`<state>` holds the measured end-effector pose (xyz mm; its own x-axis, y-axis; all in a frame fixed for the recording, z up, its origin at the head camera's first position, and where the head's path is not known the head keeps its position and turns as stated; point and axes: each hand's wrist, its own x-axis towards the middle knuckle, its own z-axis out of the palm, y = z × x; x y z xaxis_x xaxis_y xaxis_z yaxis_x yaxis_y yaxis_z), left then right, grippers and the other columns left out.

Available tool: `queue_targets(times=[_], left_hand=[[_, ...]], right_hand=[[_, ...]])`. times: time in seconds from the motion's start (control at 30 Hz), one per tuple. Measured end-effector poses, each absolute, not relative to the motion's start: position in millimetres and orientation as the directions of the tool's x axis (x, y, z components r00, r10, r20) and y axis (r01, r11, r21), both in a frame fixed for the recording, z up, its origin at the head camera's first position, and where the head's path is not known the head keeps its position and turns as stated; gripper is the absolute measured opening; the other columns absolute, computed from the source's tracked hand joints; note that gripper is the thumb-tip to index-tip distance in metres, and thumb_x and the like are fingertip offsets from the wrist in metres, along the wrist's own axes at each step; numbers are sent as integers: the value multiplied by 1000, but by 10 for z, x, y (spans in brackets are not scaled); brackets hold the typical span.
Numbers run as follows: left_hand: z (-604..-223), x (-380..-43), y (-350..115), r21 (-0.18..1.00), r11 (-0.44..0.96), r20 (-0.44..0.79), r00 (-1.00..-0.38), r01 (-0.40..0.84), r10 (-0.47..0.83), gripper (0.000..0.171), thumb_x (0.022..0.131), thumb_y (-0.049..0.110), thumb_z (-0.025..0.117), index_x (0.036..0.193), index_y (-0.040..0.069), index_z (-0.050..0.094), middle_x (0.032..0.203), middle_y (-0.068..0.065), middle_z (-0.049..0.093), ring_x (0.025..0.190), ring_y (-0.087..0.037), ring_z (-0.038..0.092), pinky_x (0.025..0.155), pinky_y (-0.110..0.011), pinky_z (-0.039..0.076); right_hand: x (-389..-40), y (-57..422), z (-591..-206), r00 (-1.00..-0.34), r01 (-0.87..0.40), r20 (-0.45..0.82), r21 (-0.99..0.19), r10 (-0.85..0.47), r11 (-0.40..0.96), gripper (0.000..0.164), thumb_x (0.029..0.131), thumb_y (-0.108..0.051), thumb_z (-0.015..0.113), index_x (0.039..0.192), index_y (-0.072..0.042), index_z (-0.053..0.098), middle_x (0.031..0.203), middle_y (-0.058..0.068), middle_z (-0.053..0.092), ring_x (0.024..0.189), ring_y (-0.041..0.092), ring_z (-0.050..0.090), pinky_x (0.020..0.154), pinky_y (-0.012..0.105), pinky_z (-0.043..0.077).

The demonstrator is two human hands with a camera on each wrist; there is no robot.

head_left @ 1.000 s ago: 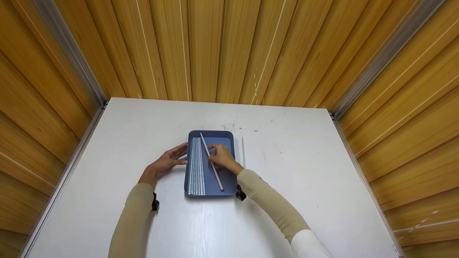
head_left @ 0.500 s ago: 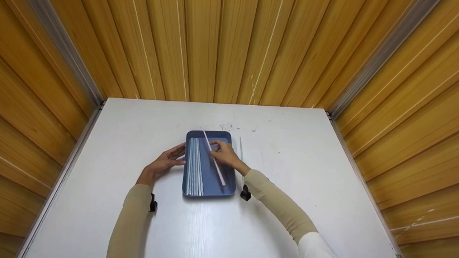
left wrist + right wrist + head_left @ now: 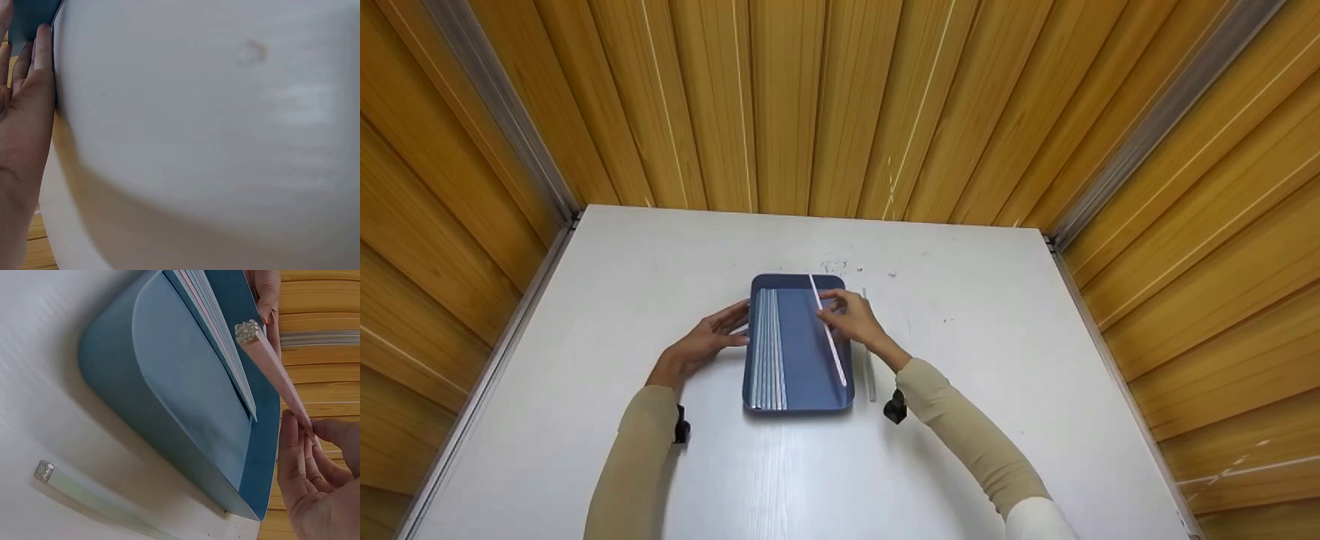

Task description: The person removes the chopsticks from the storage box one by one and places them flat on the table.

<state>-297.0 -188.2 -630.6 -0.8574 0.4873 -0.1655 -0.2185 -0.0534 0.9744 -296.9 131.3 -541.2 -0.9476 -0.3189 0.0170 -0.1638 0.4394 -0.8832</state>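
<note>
In the head view, my right hand point(image 3: 851, 319) pinches a long thin pink stick point(image 3: 832, 345) between thumb and fingers, tilted over the right side of a blue tray point(image 3: 802, 409). The right wrist view shows the pink stick's crinkled silvery end point(image 3: 247, 332), raised above the tray rim. Side by side along the tray's left wall lie several pale sticks point(image 3: 769, 352), bluish and pinkish. My left hand point(image 3: 701, 341) has its fingers extended against the tray's left outer wall. The left wrist view catches those fingers point(image 3: 43, 48) at a corner of the tray.
A pale green stick point(image 3: 871, 379) lies on the white table point(image 3: 982, 337), just right of the tray. Wood-patterned panels point(image 3: 810, 105) rise behind the table and at both sides, with metal rails point(image 3: 502, 105) at the corners.
My right hand has carried the pink stick rightward, away from the row of sticks and toward the tray's right wall. The left hand stays at the tray's left side.
</note>
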Motion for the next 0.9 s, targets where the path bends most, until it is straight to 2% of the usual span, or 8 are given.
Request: queue_targets(times=[0.23, 0.37, 0.5, 0.7, 0.9], left_hand=[[-6283, -2971, -1877, 971, -53, -180, -859, -233, 479, 87, 90, 3, 76, 163, 19, 29, 170, -5, 27, 158, -26, 23, 128, -44, 28], [-6284, -2973, -1876, 971, -50, -182, -856, -234, 483, 88, 90, 4, 76, 163, 19, 28, 171, -5, 26, 159, -26, 22, 129, -45, 25], [-6290, -2971, -1883, 971, -49, -181, -858, -232, 481, 87, 91, 4, 75, 163, 17, 28, 171, -6, 26, 159, -28, 22, 128, -46, 26], [-6285, -2963, -1887, 972, -48, -179, -856, -231, 484, 87, 92, 4, 75, 163, 17, 27, 170, -7, 26, 158, -29, 24, 127, -47, 28], [-6291, -2958, -1882, 974, -46, -173, -857, -222, 485, 87, 92, 4, 74, 163, 16, 26, 171, -8, 25, 158, -30, 23, 127, -44, 30]], right_hand=[[-2964, 1487, -5408, -967, -83, -9, -933, -254, 351, 42, 95, -10, 71, 133, 5, 62, 93, 15, 72, 64, 6, 67, 51, 28, 61], [-2968, 1593, -5418, -977, -26, -41, -953, -211, 303, 42, 94, -9, 71, 133, 5, 61, 96, 17, 72, 61, 7, 68, 52, 29, 62], [-2976, 1697, -5424, -982, -2, -49, -962, -181, 272, 42, 94, -7, 72, 133, 5, 61, 95, 17, 71, 64, 14, 71, 52, 28, 62], [-2970, 1844, -5443, -986, 12, -55, -965, -156, 261, 40, 94, -8, 72, 131, 4, 62, 87, 6, 69, 69, 21, 74, 52, 29, 62], [-2953, 1978, -5473, -989, 24, -63, -960, -131, 278, 40, 94, -9, 72, 130, 5, 62, 90, 15, 71, 70, 21, 74, 53, 29, 62]])
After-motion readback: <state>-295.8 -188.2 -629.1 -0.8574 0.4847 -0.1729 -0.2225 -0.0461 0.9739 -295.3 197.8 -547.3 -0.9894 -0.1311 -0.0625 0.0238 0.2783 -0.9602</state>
